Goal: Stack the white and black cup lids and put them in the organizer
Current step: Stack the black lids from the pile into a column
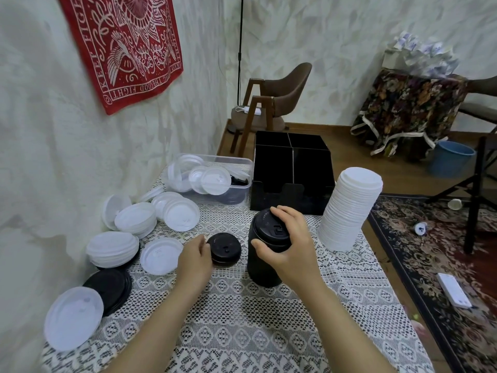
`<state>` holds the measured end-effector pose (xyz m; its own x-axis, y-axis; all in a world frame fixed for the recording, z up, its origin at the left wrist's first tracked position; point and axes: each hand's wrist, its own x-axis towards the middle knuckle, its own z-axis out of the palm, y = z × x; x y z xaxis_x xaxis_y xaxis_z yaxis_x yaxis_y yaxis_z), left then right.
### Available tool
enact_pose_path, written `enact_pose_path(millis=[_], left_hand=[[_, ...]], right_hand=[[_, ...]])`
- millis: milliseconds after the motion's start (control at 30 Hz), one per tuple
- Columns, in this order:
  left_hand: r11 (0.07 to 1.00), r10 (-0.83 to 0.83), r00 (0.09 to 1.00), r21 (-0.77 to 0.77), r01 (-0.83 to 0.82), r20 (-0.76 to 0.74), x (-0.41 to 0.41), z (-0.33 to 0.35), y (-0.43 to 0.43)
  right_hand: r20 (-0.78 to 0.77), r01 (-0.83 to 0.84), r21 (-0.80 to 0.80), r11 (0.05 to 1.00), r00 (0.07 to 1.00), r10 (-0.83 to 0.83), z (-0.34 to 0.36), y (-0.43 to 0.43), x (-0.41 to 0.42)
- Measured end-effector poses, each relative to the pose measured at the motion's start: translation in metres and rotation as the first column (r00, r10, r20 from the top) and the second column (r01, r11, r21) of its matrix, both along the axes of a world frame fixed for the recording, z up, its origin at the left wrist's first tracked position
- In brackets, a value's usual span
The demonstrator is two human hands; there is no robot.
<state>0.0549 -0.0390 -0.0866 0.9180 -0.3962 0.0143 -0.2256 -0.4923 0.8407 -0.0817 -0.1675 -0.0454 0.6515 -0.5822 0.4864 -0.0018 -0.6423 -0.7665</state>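
Black plastic cup lids, nested into a tall column, stand upright near the middle of the tabletop, which wears a white lace cloth. The right hand grips the column at its top: the thumb lies on the near left side, and the other fingers curl over the far rim of the topmost lid. Just left of the column sits a short black pile of lids, apart from it by a narrow gap. The left hand meets the left rim of that pile, but its fingers are hidden behind the back of the hand, so I cannot tell whether they pinch the pile or merely touch it. To the right, a taller column of white plastic cup lids leans a little to the right. The black compartmented organizer stands at the far edge, between that white column and a clear plastic tub that holds more lids. Loose white lids and small heaps lie scattered on the left. These lids look thin, light and slightly springy, with smooth rims, so a tall column will likely bend or slip apart if lifted by its top alone. A surer hold would probably be one hand wrapped round the lower half and the other capping the top, with light pressure along its length while it is carried to a compartment.
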Motion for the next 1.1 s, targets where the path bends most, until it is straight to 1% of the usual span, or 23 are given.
enact_pose_path(millis=[67,200,300,367,433,533,633,700,733,800,900,1100], left_hand=[[0.996,-0.079,0.995,0.052,0.076,0.060,-0.002,0.001,-0.003],[0.949,-0.234,0.964,0.244,0.197,0.130,0.003,-0.008,-0.008],[0.922,-0.269,0.946,0.333,0.199,0.179,0.007,-0.016,-0.011],[0.929,-0.263,0.943,0.318,0.190,0.203,0.008,-0.017,-0.011],[0.960,-0.228,0.952,0.212,0.185,0.205,0.005,-0.013,-0.011],[0.992,-0.113,0.962,-0.033,0.126,0.249,-0.005,0.010,-0.010],[0.958,-0.016,0.967,-0.273,0.088,0.256,-0.012,0.040,-0.009],[0.913,-0.050,0.964,-0.379,0.150,0.262,-0.019,0.060,-0.010],[0.895,-0.097,0.956,-0.396,0.204,0.275,-0.024,0.068,-0.012],[0.882,-0.206,0.929,-0.354,0.312,0.306,-0.036,0.082,-0.016],[0.887,-0.335,0.876,-0.197,0.417,0.348,-0.049,0.090,-0.024],[0.895,-0.402,0.848,-0.050,0.444,0.346,-0.063,0.084,-0.035]], right_hand=[[-0.004,0.000,0.001,1.000,1.000,0.000,0.000,0.000,0.000],[-0.010,-0.005,0.000,1.000,1.000,0.005,0.001,-0.001,-0.001],[-0.011,-0.006,0.004,1.000,1.000,0.006,0.001,0.000,0.000],[0.000,-0.011,0.011,1.000,1.000,0.011,0.001,0.000,-0.001],[0.015,-0.009,0.046,0.999,1.000,0.008,0.002,0.001,-0.001],[0.032,-0.013,0.164,0.986,0.999,0.008,0.001,0.003,-0.002],[0.038,-0.024,0.217,0.976,0.999,0.016,-0.001,0.002,-0.002],[0.036,-0.026,0.226,0.974,0.999,0.018,-0.002,0.001,-0.001],[0.038,-0.025,0.233,0.972,0.999,0.017,-0.003,0.001,-0.001],[0.046,-0.022,0.253,0.967,0.999,0.011,-0.003,0.002,0.000],[0.033,-0.011,0.268,0.963,0.999,0.002,-0.004,0.001,0.000],[0.057,-0.047,0.307,0.951,0.998,0.031,-0.002,0.001,0.000]])
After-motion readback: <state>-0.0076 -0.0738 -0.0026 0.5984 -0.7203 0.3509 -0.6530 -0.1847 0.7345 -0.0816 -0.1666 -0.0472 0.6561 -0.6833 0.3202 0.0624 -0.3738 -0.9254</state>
